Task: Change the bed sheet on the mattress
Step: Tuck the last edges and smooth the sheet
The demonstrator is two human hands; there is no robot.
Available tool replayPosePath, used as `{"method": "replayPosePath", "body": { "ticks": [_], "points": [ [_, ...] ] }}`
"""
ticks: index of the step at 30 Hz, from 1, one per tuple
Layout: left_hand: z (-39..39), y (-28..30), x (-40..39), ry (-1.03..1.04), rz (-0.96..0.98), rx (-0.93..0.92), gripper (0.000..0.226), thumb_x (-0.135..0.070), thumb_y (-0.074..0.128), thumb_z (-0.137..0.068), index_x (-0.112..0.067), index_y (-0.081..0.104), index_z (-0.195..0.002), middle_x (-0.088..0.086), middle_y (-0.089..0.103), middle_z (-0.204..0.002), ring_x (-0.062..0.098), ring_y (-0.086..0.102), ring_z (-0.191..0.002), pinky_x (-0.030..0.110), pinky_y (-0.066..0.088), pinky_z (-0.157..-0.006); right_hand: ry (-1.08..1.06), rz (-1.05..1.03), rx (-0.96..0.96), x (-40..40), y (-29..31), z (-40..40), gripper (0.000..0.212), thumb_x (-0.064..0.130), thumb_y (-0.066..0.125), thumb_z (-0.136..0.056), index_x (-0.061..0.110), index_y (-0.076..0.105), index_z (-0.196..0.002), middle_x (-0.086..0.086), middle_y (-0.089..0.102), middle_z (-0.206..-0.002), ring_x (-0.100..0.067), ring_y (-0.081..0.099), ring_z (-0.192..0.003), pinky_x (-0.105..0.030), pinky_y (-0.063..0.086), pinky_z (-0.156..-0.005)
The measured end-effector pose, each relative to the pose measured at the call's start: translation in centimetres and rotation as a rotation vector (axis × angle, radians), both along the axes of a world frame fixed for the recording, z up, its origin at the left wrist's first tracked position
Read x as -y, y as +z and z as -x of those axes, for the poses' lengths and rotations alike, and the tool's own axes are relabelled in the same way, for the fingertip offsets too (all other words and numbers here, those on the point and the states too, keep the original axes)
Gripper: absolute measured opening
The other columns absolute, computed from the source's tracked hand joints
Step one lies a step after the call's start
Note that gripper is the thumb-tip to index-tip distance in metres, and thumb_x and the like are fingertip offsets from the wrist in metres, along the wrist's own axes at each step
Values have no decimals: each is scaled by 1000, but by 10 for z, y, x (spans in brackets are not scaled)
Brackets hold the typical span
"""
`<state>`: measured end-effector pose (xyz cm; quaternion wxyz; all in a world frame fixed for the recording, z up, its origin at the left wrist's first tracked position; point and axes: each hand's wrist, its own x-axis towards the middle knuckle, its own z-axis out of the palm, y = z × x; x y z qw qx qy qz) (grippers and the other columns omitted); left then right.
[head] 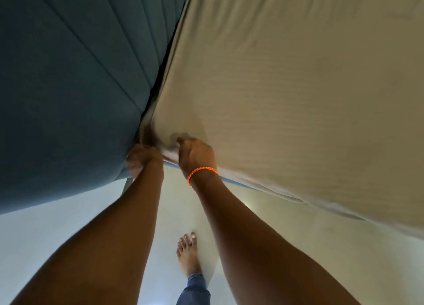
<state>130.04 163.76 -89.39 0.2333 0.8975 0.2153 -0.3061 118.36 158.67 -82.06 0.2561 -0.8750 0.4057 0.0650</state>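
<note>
Now | bed sheet (298, 86): beige, soft, light, bunched at mattress (231, 182) corner, 6 o'clock of its spread | left hand (143, 159) and right hand (196, 154) clench gathered cloth | best held by corner hem, likely slippery.

The bed sheet (286, 98) is beige with faint woven stripes. The headboard (68, 75) is dark teal with stitched ribs. The wrist cord (202, 171) is orange, the trouser leg (193, 291) blue denim, the floor (57, 231) pale.
</note>
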Motion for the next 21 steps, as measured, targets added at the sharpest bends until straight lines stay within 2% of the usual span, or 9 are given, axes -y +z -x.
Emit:
{"method": "replayPosePath", "body": {
  "ticks": [3,5,7,8,10,13,16,18,21],
  "points": [
    [-12,-8,4,106,293,-132,49,-22,45,-104,1,43,-147,16,59,-141,34,62,-126,49,51,-110,63,18,88,-5,-5,8,37,16,62,-93,22,69,-128,-8,56,-140,-31,47,-132,-42,46,-98],
    [-9,-4,5,359,478,-157,36,-26,35,-110,-2,47,-134,17,66,-119,32,70,-105,45,59,-96,65,30,113,-12,-8,12,36,13,66,-88,16,70,-123,-9,55,-139,-31,47,-130,-43,49,-98],
    [0,5,12,431,569,-164,43,-34,32,-108,-7,49,-137,21,65,-129,36,69,-112,46,57,-86,44,35,154,-18,-10,14,45,8,69,-80,12,67,-125,-10,55,-139,-33,50,-129,-43,49,-99],
    [5,11,15,353,567,-165,44,-39,34,-107,-13,51,-138,18,64,-134,35,67,-116,44,54,-82,40,50,176,-22,-10,14,48,7,69,-79,11,65,-127,-10,55,-140,-33,51,-128,-42,48,-101],
    [10,17,17,335,615,-218,47,-49,39,-107,-15,53,-136,13,65,-132,30,66,-107,35,50,-77,38,99,226,-33,-6,17,47,5,65,-79,13,63,-126,-9,57,-135,-32,53,-122,-41,46,-100],
    [19,21,20,410,730,-329,67,-68,45,-101,-19,45,-148,13,64,-135,29,64,-106,40,53,-86,-29,90,258,-64,-8,32,49,0,58,-74,13,62,-121,-8,61,-121,-28,53,-109,-37,44,-91],
    [20,23,20,492,797,-352,68,-75,49,-95,-38,42,-151,3,57,-150,37,59,-127,63,48,-106,-315,-19,182,-87,-29,60,43,0,59,-75,13,65,-115,-8,65,-111,-31,60,-102,-40,50,-82],
    [16,15,22,548,802,-342,66,-79,49,-91,-43,47,-146,1,57,-152,38,57,-131,66,43,-109,-404,-88,77,-89,-43,76,48,2,60,-82,10,61,-129,-10,65,-127,-32,61,-115,-41,53,-88],
    [15,20,25,578,956,-355,53,-67,36,-99,-37,68,-128,2,70,-137,36,63,-126,57,47,-109,-301,-151,33,-81,-57,86,62,11,61,-90,7,45,-151,-14,51,-152,-29,49,-139,-42,50,-105]
  ]
}}
